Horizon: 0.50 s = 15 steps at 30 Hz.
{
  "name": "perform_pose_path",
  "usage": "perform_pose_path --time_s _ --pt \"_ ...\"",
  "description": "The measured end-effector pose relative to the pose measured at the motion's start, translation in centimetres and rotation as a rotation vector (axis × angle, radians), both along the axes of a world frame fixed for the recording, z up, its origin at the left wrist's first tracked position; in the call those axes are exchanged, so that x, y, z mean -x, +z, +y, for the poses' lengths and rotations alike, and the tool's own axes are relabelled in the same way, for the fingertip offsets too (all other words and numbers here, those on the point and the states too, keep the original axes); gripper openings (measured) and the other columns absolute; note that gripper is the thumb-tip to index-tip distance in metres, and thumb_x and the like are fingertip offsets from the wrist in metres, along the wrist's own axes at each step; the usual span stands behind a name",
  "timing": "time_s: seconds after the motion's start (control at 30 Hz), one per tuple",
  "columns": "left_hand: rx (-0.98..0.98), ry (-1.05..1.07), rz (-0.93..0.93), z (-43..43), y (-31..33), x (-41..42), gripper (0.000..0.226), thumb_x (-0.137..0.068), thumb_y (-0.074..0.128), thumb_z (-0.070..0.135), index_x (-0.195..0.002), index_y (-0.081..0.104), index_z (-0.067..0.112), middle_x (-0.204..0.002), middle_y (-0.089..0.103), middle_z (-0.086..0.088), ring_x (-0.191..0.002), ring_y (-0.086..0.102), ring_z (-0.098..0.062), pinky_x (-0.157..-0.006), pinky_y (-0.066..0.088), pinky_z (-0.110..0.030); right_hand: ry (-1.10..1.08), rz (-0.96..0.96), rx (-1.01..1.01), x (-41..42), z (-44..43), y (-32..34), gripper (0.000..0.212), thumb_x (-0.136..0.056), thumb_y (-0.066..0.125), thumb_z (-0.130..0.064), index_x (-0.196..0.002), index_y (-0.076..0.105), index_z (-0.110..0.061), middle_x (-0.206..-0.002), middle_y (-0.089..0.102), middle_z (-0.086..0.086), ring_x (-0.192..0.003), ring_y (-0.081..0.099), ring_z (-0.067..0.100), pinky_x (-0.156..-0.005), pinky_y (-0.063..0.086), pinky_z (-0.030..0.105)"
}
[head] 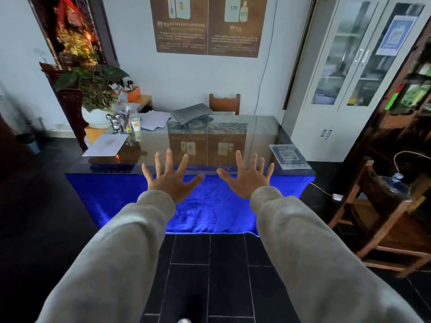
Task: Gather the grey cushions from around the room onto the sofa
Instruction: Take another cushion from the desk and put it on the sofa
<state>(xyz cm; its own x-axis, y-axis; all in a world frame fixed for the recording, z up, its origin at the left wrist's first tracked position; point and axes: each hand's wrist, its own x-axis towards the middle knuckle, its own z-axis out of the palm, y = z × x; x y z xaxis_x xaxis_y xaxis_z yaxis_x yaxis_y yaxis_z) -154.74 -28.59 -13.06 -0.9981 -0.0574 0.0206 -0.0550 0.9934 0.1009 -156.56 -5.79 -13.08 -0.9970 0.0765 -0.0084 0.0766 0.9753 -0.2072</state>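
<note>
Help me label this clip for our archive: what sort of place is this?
Probably a small office or shop back room: a glass-topped desk strewn with papers, product posters hung behind it, and a glass-door filing cabinet.

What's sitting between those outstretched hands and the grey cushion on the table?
In the head view, only bare glass tabletop, mirroring the wall poster, lies between the left hand, right hand and grey cushion. Papers lie further left.
</note>
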Motion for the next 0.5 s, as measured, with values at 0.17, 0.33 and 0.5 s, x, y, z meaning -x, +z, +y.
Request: perform_pose_path --time_s 0.17,0.33,0.5 --pt "-0.040 -0.008 -0.004 -2.7 0.1 10.5 0.098 -0.079 0.009 0.098 -0.162 -0.007 0.049 -0.172 -0.025 -0.001 -0.156 -0.026 -0.035 -0.118 -0.016 -0.070 -0.023 -0.011 -0.016 10.2 -2.5 0.3 0.106 -0.082 0.017 -0.096 -0.166 -0.006 -0.036 -0.174 -0.003 0.021 -0.159 -0.005 0.042 -0.121 -0.014 0.065" --pt "-0.013 -0.036 -0.027 -5.5 1.1 20.6 0.099 -0.078 0.007 0.098 -0.162 -0.011 0.048 -0.172 -0.027 -0.004 -0.155 -0.027 -0.037 -0.117 -0.015 -0.072 -0.026 -0.007 -0.025 19.6 -4.7 1.5 0.107 -0.081 0.015 -0.097 -0.166 -0.009 -0.036 -0.174 -0.005 0.021 -0.160 -0.007 0.041 -0.121 -0.015 0.065" --pt "-0.038 -0.034 -0.029 -7.1 1.3 29.4 0.098 -0.078 0.007 0.098 -0.161 -0.011 0.049 -0.172 -0.026 -0.004 -0.155 -0.026 -0.037 -0.118 -0.014 -0.072 -0.035 -0.010 -0.040 27.2 -4.8 1.5 0.104 -0.082 0.014 -0.096 -0.165 -0.010 -0.037 -0.174 -0.005 0.021 -0.160 -0.006 0.042 -0.122 -0.014 0.066"
